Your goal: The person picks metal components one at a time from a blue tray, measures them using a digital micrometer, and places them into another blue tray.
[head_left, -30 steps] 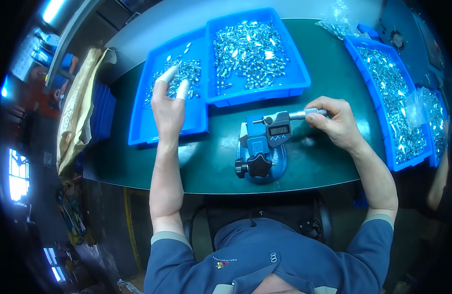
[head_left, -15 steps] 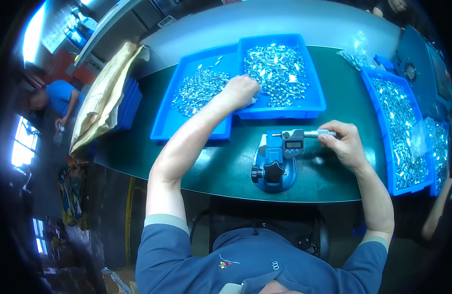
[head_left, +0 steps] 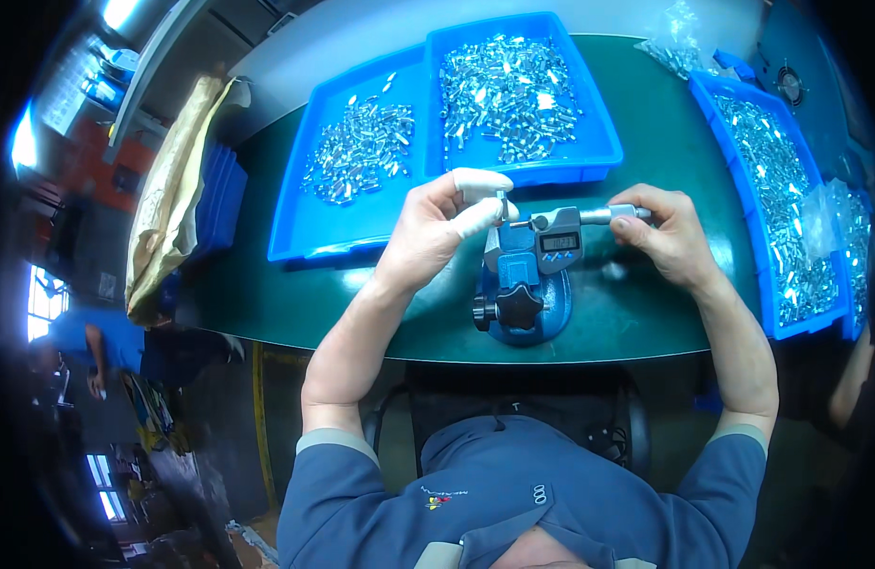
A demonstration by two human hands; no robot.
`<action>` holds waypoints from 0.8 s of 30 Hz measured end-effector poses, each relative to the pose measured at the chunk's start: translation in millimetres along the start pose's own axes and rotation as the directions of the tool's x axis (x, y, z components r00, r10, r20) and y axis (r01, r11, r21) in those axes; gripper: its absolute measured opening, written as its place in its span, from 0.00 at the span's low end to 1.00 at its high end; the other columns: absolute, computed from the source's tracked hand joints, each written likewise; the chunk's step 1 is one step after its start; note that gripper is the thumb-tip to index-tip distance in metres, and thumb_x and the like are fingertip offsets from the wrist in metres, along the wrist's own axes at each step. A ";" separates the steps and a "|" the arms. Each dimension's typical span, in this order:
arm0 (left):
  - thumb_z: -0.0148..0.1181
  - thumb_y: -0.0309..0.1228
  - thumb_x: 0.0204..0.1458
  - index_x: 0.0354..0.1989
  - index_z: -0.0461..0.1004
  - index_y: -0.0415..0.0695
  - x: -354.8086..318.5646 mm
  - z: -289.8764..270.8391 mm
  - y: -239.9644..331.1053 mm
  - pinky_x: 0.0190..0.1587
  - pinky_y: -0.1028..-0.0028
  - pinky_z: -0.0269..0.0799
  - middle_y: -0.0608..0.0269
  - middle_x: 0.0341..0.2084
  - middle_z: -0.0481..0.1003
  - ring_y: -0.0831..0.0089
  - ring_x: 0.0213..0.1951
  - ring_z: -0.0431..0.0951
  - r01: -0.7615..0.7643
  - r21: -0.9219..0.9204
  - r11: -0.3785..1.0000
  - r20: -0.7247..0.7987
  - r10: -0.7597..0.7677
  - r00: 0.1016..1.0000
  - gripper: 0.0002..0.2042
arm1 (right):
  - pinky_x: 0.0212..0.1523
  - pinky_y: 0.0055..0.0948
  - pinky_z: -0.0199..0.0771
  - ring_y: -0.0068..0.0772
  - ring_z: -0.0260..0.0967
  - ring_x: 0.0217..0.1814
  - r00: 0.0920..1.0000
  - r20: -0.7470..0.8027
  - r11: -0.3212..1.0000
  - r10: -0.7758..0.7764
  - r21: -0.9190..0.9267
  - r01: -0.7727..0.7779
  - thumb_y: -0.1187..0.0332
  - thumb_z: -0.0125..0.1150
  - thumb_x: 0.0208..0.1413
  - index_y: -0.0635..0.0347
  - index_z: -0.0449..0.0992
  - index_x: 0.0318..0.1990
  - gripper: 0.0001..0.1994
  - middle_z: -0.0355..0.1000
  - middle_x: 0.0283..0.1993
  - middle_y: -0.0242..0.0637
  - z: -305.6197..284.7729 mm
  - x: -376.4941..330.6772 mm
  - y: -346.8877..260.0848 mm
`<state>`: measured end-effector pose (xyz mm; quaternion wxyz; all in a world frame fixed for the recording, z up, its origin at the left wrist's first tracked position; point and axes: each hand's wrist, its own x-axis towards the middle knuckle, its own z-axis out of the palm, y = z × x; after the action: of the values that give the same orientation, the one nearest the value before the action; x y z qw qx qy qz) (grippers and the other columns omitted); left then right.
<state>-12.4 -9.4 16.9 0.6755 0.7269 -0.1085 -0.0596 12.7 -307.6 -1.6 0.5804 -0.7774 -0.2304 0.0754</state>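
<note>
My left hand (head_left: 426,228), with white covers on its thumb and forefinger, pinches a small shiny metal pin (head_left: 502,205) at the left end of a digital micrometer (head_left: 557,243). Whether the pin touches the measuring faces I cannot tell. The micrometer sits clamped in a blue stand (head_left: 549,321) with a black star knob (head_left: 519,306). On its right, my right hand (head_left: 673,232) grips the thimble (head_left: 629,214) between thumb and fingers. Just beyond my left hand are two blue trays: the left tray (head_left: 309,223) holds a smaller pile of metal pins, the right tray (head_left: 603,142) a larger one.
A long blue tray (head_left: 762,284) of metal parts stands along the right edge of the green table (head_left: 409,332). Clear plastic bags (head_left: 679,43) lie at the back right. Brown paper (head_left: 167,204) leans by stacked blue trays (head_left: 224,199) at left. Another person (head_left: 96,346) is at far left.
My left hand has come back from the right tray to the micrometer, with a metal pin in its pinch. My right hand stays on the thimble. The view has shifted, and the person at left has moved.
</note>
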 end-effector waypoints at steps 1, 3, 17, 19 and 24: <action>0.60 0.27 0.58 0.49 0.77 0.42 -1.3 1.0 -0.5 0.42 0.74 0.75 0.58 0.36 0.81 0.75 0.41 0.80 0.002 -0.004 1.000 0.003 -0.002 1.000 0.12 | 0.31 0.20 0.66 0.18 0.68 0.29 1.000 0.002 1.000 -0.012 -0.012 0.012 0.63 0.66 0.56 0.65 0.78 0.39 0.13 0.74 0.27 0.31 -0.4 -0.1 -0.2; 0.60 0.27 0.58 0.49 0.77 0.42 -3.2 1.9 -1.8 0.40 0.76 0.75 0.59 0.36 0.81 0.76 0.39 0.80 0.032 -0.027 0.999 -0.004 -0.032 0.999 0.11 | 0.31 0.20 0.66 0.18 0.68 0.29 1.000 0.006 1.000 0.006 -0.013 -0.006 0.62 0.66 0.56 0.66 0.78 0.39 0.13 0.74 0.27 0.31 0.3 -0.3 1.0; 0.62 0.26 0.57 0.47 0.77 0.43 -3.5 -2.4 -4.9 0.45 0.75 0.74 0.63 0.36 0.79 0.78 0.41 0.78 0.098 -0.034 0.995 0.036 -0.097 0.995 0.10 | 0.32 0.20 0.69 0.19 0.70 0.30 0.996 -0.030 0.997 -0.083 0.000 0.083 0.62 0.65 0.57 0.67 0.78 0.39 0.14 0.74 0.27 0.32 3.1 0.5 3.5; 0.62 0.26 0.57 0.47 0.76 0.43 -3.5 -2.0 -4.6 0.45 0.75 0.74 0.64 0.36 0.79 0.78 0.41 0.78 0.109 -0.036 0.993 0.030 -0.108 0.994 0.10 | 0.31 0.21 0.69 0.20 0.70 0.30 0.993 -0.045 0.994 -0.113 -0.009 0.112 0.62 0.64 0.58 0.66 0.78 0.40 0.14 0.74 0.27 0.32 3.2 0.0 4.5; 0.61 0.26 0.57 0.47 0.76 0.42 -3.8 -2.0 -4.5 0.45 0.75 0.74 0.63 0.36 0.79 0.77 0.41 0.79 0.092 -0.051 0.994 0.037 -0.090 0.995 0.10 | 0.30 0.21 0.68 0.20 0.70 0.28 0.998 -0.022 0.998 -0.054 0.029 0.054 0.61 0.63 0.59 0.67 0.78 0.38 0.14 0.73 0.26 0.32 2.1 0.4 3.3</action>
<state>-15.3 -6.2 12.4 0.6889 0.7120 -0.0854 -0.1060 13.1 -306.3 -5.3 0.5961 -0.7629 -0.2442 0.0549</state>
